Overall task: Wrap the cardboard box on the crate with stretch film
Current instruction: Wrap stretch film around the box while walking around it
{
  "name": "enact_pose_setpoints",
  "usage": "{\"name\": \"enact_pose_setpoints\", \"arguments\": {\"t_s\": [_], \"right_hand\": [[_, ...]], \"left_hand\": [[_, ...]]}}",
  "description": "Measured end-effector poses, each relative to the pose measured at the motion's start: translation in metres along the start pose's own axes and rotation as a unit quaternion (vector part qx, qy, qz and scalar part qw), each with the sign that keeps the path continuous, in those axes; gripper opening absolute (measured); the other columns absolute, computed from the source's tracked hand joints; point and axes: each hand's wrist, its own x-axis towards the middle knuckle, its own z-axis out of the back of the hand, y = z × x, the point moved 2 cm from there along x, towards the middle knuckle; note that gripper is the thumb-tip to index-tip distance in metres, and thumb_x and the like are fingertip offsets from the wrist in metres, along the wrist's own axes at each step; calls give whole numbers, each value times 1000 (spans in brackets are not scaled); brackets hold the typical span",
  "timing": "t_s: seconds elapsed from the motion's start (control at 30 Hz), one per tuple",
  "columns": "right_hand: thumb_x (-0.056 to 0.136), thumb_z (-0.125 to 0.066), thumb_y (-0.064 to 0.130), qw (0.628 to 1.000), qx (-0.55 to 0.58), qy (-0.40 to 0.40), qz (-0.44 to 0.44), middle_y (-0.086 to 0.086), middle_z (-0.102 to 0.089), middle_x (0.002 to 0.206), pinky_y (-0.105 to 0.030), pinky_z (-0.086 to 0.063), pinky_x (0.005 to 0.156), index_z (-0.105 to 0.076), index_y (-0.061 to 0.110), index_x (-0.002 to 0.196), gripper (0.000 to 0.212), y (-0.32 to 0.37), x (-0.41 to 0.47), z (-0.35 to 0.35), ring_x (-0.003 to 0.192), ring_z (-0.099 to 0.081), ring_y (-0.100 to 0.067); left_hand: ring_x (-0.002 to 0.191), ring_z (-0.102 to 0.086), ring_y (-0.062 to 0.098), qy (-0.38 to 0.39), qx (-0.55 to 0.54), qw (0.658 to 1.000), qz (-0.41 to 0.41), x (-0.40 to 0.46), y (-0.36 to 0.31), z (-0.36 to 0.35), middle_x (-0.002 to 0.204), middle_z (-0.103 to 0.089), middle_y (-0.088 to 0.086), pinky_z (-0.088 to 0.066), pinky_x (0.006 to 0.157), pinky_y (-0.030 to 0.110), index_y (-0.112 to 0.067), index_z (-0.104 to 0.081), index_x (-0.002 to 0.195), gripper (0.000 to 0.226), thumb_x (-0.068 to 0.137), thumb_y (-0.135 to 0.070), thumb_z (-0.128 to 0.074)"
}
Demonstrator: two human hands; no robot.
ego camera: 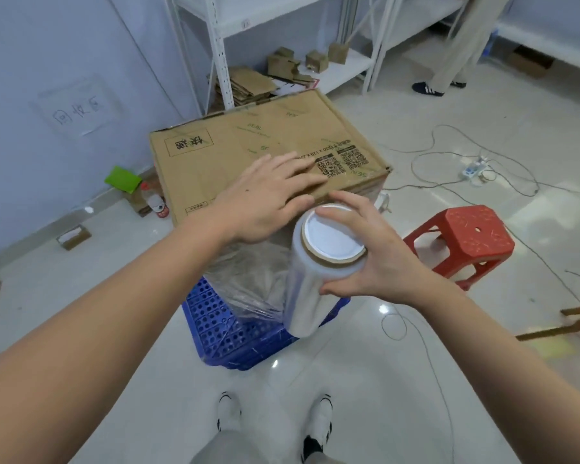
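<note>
A large brown cardboard box (248, 142) with printed codes stands on a blue perforated plastic crate (221, 329). Clear stretch film (248, 279) covers the box's near side, wrinkled, and runs to a roll of film (310, 293) held upright at the box's near right corner. My right hand (375, 252) grips the top of the roll, around its cardboard core with a white cap. My left hand (268, 199) lies flat, fingers spread, on the box's top near its front edge.
A red plastic stool (466, 239) stands just right of the box. Cables and a power strip (472, 169) lie on the tiled floor. White shelving (221, 61) with cardboard scraps stands behind. Another person's legs (449, 61) are at the back right. A bottle (154, 202) is by the left wall.
</note>
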Motion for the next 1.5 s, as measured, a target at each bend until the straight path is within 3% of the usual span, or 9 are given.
{"name": "enact_pose_setpoints", "arguments": {"t_s": [0.1, 0.27, 0.43, 0.67, 0.8, 1.17, 1.33, 1.5], "right_hand": [[57, -101, 26, 999, 54, 8, -1, -5, -29, 158, -30, -30, 120, -57, 22, 133, 88, -6, 1, 3, 149, -29, -16], [64, -98, 20, 996, 73, 44, 28, -9, -29, 161, -26, -27, 120, -56, 13, 136, 84, -10, -1, 8, 153, -25, -15], [60, -100, 21, 997, 64, -5, 31, -13, -43, 150, -26, -33, 116, -59, 10, 132, 83, -10, -8, 3, 145, -38, -15], [58, -100, 23, 996, 29, -85, 3, -9, -46, 146, -22, -36, 111, -60, 10, 126, 80, -3, -33, 4, 139, -44, -18], [54, -101, 19, 989, 34, -136, -39, -6, -47, 143, -15, -35, 105, -63, 11, 122, 78, -2, -42, 2, 134, -46, -8], [54, -101, 22, 984, 5, -160, -78, -2, -47, 140, -6, -31, 103, -65, 16, 120, 75, 9, -52, -2, 130, -40, 6], [54, -101, 23, 979, 9, -181, -96, 0, -46, 139, -8, -33, 102, -67, 16, 120, 74, 13, -54, -5, 129, -43, 3], [54, -101, 25, 974, 7, -194, -112, -4, -47, 141, -13, -36, 105, -68, 19, 120, 74, 16, -57, -8, 132, -47, -12]], "left_hand": [[159, -6, 11, 26, 1, 1000, 13, 2, 0, -1, 172, -16, -12, -3, 130, 46, -44, -29, 160, 53, 109, -57, -25], [159, -7, 12, 20, 4, 1000, 21, 0, 1, 0, 171, -16, -13, -4, 130, 48, -43, -30, 160, 55, 108, -57, -27], [159, -7, 12, 21, 3, 1000, 18, -1, -1, -2, 171, -16, -13, -6, 130, 49, -44, -29, 160, 57, 105, -59, -24], [159, -4, 9, 26, -4, 1000, 16, 0, 3, -1, 171, -13, -17, -6, 130, 50, -47, -27, 160, 55, 106, -59, -23], [159, -5, 8, 26, -6, 999, 20, 1, 3, 0, 171, -14, -17, -5, 130, 49, -48, -28, 159, 54, 106, -58, -24], [159, -4, 9, 29, -11, 999, 20, 1, 2, 1, 171, -13, -17, -3, 130, 47, -47, -28, 159, 51, 109, -55, -27], [159, -3, 8, 30, -12, 999, 21, 1, 2, 1, 171, -13, -17, -2, 130, 47, -47, -27, 160, 50, 110, -54, -27], [159, -3, 9, 30, -15, 999, 22, 1, 2, 1, 171, -13, -16, -2, 130, 47, -47, -28, 159, 52, 108, -56, -25]]}}
